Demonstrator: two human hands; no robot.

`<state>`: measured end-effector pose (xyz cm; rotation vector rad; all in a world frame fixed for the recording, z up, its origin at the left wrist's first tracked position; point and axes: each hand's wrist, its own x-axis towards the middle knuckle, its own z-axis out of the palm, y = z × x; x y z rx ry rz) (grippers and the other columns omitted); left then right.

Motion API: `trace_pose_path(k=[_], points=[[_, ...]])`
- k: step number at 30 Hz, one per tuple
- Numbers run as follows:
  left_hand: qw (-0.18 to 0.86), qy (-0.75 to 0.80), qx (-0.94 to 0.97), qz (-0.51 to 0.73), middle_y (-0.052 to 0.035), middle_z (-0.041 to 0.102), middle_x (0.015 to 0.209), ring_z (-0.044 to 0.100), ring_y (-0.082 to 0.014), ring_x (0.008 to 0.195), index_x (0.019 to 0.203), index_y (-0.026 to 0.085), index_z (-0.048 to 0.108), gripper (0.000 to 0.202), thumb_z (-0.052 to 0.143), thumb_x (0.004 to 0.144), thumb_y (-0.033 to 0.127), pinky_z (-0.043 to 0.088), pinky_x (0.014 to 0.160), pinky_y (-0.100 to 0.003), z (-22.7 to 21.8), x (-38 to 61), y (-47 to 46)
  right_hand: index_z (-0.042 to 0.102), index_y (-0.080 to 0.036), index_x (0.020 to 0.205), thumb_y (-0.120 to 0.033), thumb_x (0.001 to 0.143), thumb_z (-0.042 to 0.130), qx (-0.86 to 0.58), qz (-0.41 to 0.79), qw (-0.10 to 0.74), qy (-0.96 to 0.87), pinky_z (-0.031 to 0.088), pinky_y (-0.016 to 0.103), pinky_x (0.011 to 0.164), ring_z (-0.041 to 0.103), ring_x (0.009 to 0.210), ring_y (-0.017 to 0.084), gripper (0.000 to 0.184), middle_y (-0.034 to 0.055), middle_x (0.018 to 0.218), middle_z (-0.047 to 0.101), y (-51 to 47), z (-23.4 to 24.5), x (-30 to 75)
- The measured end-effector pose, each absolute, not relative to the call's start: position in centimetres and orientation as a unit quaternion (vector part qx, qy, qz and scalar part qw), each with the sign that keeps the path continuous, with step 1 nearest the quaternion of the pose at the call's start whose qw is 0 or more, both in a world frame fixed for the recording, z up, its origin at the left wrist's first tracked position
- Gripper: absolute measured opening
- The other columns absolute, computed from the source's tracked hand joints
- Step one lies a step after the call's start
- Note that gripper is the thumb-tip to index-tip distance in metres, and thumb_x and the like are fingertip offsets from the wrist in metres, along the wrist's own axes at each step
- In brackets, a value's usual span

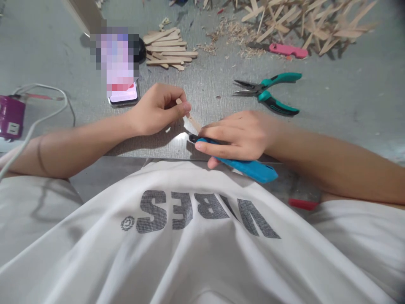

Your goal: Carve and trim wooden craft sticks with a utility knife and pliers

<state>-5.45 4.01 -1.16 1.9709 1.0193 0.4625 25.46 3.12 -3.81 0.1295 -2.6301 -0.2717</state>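
Near the table's front edge, my left hand (160,109) pinches a flat wooden craft stick (192,121) between thumb and fingers. The stick slants down toward my right hand (242,134), which is closed around a blue-handled knife (249,168). The knife's black front end points left, just below the stick's lower end. Its blade is hard to make out against the bright glare. Whether the blade touches the stick I cannot tell. The fingers of my right hand cover part of the handle and the stick's lower tip.
Pliers (262,90) with teal handles lie open beyond my right hand. Behind them are a pink-handled knife (287,50), wood shavings (232,31) and a heap of cut sticks (316,21). Whole craft sticks (171,48) lie beside a phone (124,95). A white cable (41,116) runs at left.
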Motion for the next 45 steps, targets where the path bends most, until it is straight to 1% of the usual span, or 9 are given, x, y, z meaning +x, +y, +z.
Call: trace_pose_path(k=[7, 12, 17, 22, 26, 32, 36, 41, 45], points=[[0.323, 0.381, 0.852, 0.157, -0.0014, 0.059, 0.068, 0.06, -0.0205, 0.077, 0.083, 0.027, 0.057, 0.045, 0.052, 0.117, 0.056, 0.051, 0.076, -0.04, -1.4, -5.4, 3.9, 0.066, -0.02, 0.16, -0.066, 0.127, 0.057, 0.024, 0.021, 0.264, -0.964, 0.062, 0.031, 0.077, 0.081, 0.09, 0.019, 0.057, 0.0079, 0.111, 0.083, 3.3, -5.1, 25.3], [0.26, 0.339, 0.9, 0.085, -0.0023, 0.062, 0.072, 0.068, -0.0236, 0.083, 0.081, 0.025, 0.061, 0.04, 0.051, 0.115, 0.043, 0.055, 0.102, -0.049, -1.7, -5.4, 4.1, 0.075, -0.027, 0.149, -0.044, 0.122, 0.068, -0.067, 0.123, 0.367, -0.92, 0.069, 0.033, 0.08, 0.085, 0.085, 0.02, 0.034, 0.0065, 0.111, 0.091, 2.9, -5.3, 24.7], [0.218, 0.331, 0.916, 0.063, -0.0068, 0.072, 0.083, 0.076, -0.031, 0.102, 0.08, 0.024, 0.068, 0.032, 0.058, 0.107, 0.036, 0.05, 0.112, -0.056, -1.7, -4.9, 3.5, 0.083, -0.032, 0.131, -0.04, 0.113, 0.077, -0.152, 0.182, 0.349, -0.906, 0.066, 0.033, 0.069, 0.078, 0.068, 0.019, 0.021, 0.0004, 0.095, 0.09, 2.1, -4.0, 24.1], [0.23, 0.351, 0.905, 0.062, -0.009, 0.081, 0.101, 0.077, -0.033, 0.113, 0.098, 0.026, 0.077, 0.017, 0.067, 0.103, 0.037, 0.05, 0.114, -0.055, -2.0, -4.6, 3.3, 0.083, -0.023, 0.124, -0.032, 0.117, 0.073, -0.12, 0.21, 0.357, -0.902, 0.062, 0.027, 0.07, 0.078, 0.07, 0.014, 0.015, 0.0028, 0.097, 0.091, 1.7, -3.4, 23.2], [0.251, 0.367, 0.893, 0.07, -0.0065, 0.086, 0.12, 0.075, -0.0286, 0.117, 0.125, 0.029, 0.078, 0.024, 0.064, 0.107, 0.037, 0.051, 0.119, -0.054, -1.6, -5.1, 3.8, 0.088, -0.023, 0.12, -0.049, 0.12, 0.066, -0.154, 0.18, 0.344, -0.909, 0.063, 0.03, 0.069, 0.075, 0.066, 0.016, 0.033, 0.0052, 0.092, 0.09, 1.7, -3.9, 23.3], [0.184, 0.302, 0.935, -0.006, -0.0183, 0.079, 0.147, 0.075, -0.0422, 0.134, 0.137, 0.027, 0.075, 0.046, 0.075, 0.1, 0.053, 0.053, 0.117, -0.065, 1.2, -6.0, 2.3, 0.088, -0.026, 0.121, -0.059, 0.124, 0.054, -0.236, 0.172, 0.309, -0.905, 0.067, 0.034, 0.073, 0.075, 0.069, 0.019, 0.048, 0.007, 0.089, 0.088, 0.7, -3.9, 24.0], [0.045, 0.342, 0.938, -0.037, -0.0256, 0.083, 0.135, 0.075, -0.0482, 0.12, 0.134, 0.02, 0.076, 0.094, 0.05, 0.102, 0.105, 0.054, 0.106, -0.07, 1.2, -6.5, -0.3, 0.083, -0.023, 0.129, -0.049, 0.126, 0.059, -0.182, 0.183, 0.322, -0.911, 0.067, 0.028, 0.081, 0.081, 0.079, 0.016, 0.036, 0.005, 0.097, 0.089, 0.4, -3.9, 23.3], [0.055, 0.33, 0.943, 0.001, -0.0203, 0.081, 0.142, 0.076, -0.0397, 0.112, 0.137, 0.025, 0.076, 0.089, 0.045, 0.105, 0.102, 0.053, 0.1, -0.058, -1.1, -7.5, -0.9, 0.08, -0.021, 0.129, -0.032, 0.123, 0.068, -0.133, 0.182, 0.367, -0.903, 0.066, 0.023, 0.087, 0.087, 0.089, 0.013, 0.017, 0.0024, 0.105, 0.092, 0.7, -4.4, 22.6], [0.127, 0.331, 0.933, 0.064, -0.0185, 0.08, 0.142, 0.077, -0.0397, 0.114, 0.146, 0.028, 0.075, 0.086, 0.058, 0.101, 0.101, 0.052, 0.101, -0.057, -2.2, -7.5, -0.3, 0.082, -0.024, 0.132, -0.042, 0.123, 0.064, -0.171, 0.21, 0.31, -0.911, 0.069, 0.03, 0.091, 0.087, 0.092, 0.018, 0.027, 0.0048, 0.105, 0.092, 0.8, -4.4, 23.0]])
